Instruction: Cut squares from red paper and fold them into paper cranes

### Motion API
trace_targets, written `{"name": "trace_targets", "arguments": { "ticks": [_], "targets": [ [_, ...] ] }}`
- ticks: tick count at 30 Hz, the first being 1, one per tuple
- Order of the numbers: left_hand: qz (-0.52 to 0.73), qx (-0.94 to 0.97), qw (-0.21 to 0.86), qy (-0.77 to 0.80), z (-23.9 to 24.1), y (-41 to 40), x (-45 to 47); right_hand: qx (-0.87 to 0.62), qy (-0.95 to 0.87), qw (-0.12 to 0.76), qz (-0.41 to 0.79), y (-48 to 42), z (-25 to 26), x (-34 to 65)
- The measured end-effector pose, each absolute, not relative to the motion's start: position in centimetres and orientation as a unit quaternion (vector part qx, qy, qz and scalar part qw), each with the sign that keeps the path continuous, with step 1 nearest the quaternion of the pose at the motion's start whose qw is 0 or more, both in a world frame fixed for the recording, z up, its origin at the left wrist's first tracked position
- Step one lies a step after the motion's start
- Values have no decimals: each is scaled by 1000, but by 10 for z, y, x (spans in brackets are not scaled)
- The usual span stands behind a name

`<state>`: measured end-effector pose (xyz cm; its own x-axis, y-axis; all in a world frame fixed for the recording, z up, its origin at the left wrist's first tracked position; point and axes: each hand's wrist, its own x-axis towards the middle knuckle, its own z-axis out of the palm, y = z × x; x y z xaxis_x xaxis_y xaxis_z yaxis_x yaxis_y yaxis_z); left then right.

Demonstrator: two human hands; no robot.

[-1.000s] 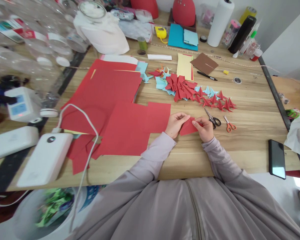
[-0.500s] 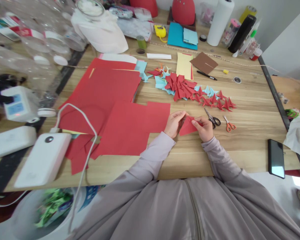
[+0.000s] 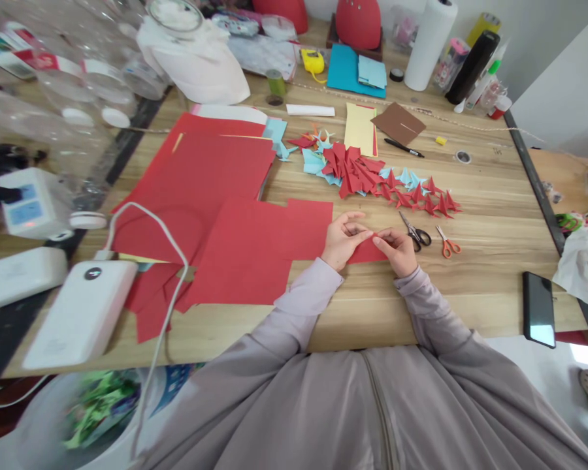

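Note:
Between my two hands is a small folded piece of red paper (image 3: pixel 367 252), partly covered by the fingers. My left hand (image 3: pixel 342 239) pinches its upper edge between thumb and fingers. From the other side, my right hand (image 3: pixel 396 250) grips the same paper, its thumb close to the left thumb. Left of my hands lie larger red paper sheets (image 3: pixel 255 251). Black-handled scissors (image 3: pixel 419 236) and orange-handled scissors (image 3: pixel 449 245) rest to the right of my right hand. Beyond the hands is a pile of red folded paper pieces (image 3: pixel 353 168) mixed with light blue ones.
A white power bank (image 3: pixel 81 313) with a cable lies at the left front, plastic bottles (image 3: pixel 85 85) behind it. A phone (image 3: pixel 539 310) sits at the right edge. Yellow paper (image 3: pixel 360 129), brown paper (image 3: pixel 399 123) and a pen (image 3: pixel 404 148) lie farther back.
My left thumb has come over onto the paper's top edge, and both hands' fingertips are closer together. The red paper now sits lower and flatter, more covered by the fingers.

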<state>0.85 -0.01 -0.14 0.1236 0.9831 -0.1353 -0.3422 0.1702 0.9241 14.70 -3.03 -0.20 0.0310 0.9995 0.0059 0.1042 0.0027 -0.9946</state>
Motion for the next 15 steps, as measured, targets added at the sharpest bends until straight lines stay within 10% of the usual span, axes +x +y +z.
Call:
{"name": "trace_targets", "arguments": {
  "ticks": [15],
  "targets": [
    [489,423,654,394,0,-1,7,-509,-561,479,444,-28,0,152]
  ]
}}
